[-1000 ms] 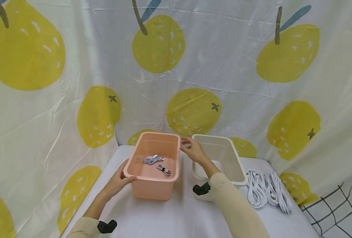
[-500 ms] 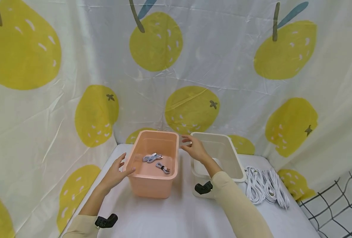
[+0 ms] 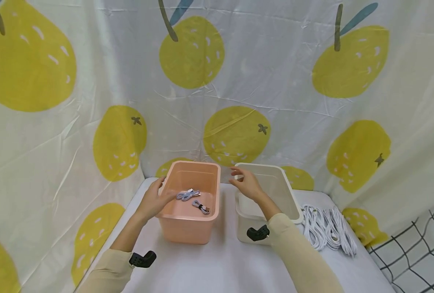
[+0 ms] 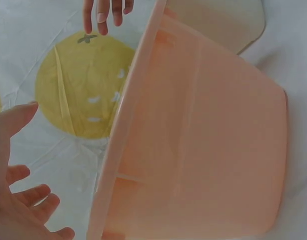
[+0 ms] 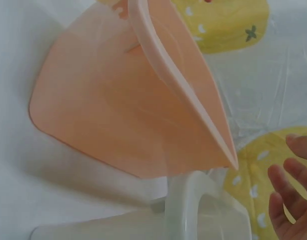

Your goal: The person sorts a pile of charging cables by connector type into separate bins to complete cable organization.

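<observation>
A pink plastic bin [image 3: 187,218] stands on the white table, with two small coiled grey cables [image 3: 188,195] on its floor. My left hand [image 3: 154,200] is open at the bin's left rim, fingers spread and reaching over the edge. In the left wrist view the left hand [image 4: 18,200] shows a gap to the pink bin [image 4: 203,150]. My right hand [image 3: 244,182] hovers open over the left rim of the white bin [image 3: 292,203], which stands right of the pink one. The right wrist view shows the pink bin [image 5: 118,110], the white bin [image 5: 188,210] and my fingertips [image 5: 291,200].
Several bundles of white cable [image 3: 327,232] lie on the table [image 3: 217,268] to the right of the white bin. A pear-print cloth [image 3: 239,81] closes in the back and both sides. A black wire grid [image 3: 415,252] stands at the lower right.
My left hand has let go of the pink bin's front left corner and moved up to its left rim. My right hand has left the pink bin's right rim and shifted over the white bin.
</observation>
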The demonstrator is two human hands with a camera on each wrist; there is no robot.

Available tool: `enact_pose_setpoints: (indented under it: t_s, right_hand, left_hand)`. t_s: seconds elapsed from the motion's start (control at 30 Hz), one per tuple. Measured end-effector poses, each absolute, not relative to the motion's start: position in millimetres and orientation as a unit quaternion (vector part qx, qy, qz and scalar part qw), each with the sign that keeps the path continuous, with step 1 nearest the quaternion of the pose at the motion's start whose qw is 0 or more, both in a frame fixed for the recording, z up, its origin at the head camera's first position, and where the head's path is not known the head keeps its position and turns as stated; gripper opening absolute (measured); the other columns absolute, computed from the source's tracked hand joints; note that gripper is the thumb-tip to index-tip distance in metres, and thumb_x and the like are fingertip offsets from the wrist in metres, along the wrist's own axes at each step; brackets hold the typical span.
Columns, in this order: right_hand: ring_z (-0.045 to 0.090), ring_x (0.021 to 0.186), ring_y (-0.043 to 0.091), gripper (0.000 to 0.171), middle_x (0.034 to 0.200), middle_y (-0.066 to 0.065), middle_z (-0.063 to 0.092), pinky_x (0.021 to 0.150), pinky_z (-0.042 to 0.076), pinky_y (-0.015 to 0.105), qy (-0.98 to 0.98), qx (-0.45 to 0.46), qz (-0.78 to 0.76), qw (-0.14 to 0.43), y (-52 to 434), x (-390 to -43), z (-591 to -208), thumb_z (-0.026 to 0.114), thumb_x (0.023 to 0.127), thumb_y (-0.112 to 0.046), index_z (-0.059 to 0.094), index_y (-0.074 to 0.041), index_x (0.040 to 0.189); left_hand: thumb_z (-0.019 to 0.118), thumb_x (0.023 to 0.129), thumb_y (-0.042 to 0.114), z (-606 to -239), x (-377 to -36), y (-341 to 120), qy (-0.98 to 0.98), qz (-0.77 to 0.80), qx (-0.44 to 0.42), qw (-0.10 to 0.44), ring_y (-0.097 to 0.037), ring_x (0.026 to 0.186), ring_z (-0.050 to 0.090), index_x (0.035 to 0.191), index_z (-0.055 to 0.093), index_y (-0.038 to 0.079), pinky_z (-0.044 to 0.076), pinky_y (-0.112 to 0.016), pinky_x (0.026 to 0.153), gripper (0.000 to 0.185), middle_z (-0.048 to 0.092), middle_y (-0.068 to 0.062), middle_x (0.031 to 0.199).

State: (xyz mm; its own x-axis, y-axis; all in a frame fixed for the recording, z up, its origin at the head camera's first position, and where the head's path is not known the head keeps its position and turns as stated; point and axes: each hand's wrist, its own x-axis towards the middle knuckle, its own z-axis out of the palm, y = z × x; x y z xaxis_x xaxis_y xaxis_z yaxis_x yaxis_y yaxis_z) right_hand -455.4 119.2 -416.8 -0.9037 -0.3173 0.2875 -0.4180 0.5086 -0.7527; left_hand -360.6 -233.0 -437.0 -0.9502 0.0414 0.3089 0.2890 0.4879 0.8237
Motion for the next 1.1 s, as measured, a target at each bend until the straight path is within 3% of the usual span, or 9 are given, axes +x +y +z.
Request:
enact_pose_setpoints:
  t_s: [0.23,0.47,0.7,1.1]
  right_hand:
    - [0.068,0.109,0.037,0.054,0.134,0.02,0.064,0.085,0.057,0.048,-0.87,0.2,0.447,0.06,137,-451,-414,0.07,0.1,-0.017,0.052,-0.008,0.15]
    - [0.067,0.109,0.038,0.054,0.133,0.019,0.064,0.087,0.056,0.049,-0.869,0.192,0.452,0.068,151,-448,-414,0.071,0.1,-0.015,0.053,-0.008,0.15]
    - [0.067,0.109,0.039,0.054,0.135,0.024,0.062,0.088,0.056,0.05,-0.871,0.189,0.448,0.072,166,-442,-412,0.069,0.101,-0.013,0.051,-0.005,0.15]
    - [0.067,0.107,0.04,0.054,0.13,0.022,0.064,0.086,0.056,0.051,-0.879,0.18,0.43,0.102,202,-430,-409,0.07,0.101,-0.015,0.051,-0.006,0.151]
  left_hand:
    - [0.078,0.093,0.033,-429,-372,-209,-0.852,-0.496,-0.121,0.118,-0.044,0.145,0.033,0.16,0.031,-0.001,0.031,-0.062,0.113,0.088,0.036,-0.026,0.159]
    - [0.078,0.094,0.032,-427,-375,-183,-0.846,-0.501,-0.157,0.092,-0.046,0.147,0.029,0.16,0.031,0.009,0.032,-0.064,0.112,0.084,0.03,-0.024,0.162]
    - [0.075,0.095,0.039,-426,-375,-162,-0.851,-0.501,-0.148,0.052,-0.041,0.149,0.028,0.163,0.023,0.008,0.029,-0.061,0.114,0.091,0.029,-0.022,0.163]
    - [0.077,0.095,0.036,-425,-380,-118,-0.845,-0.506,-0.168,0.042,-0.046,0.146,0.031,0.163,0.019,0.001,0.032,-0.062,0.113,0.095,0.029,-0.027,0.162]
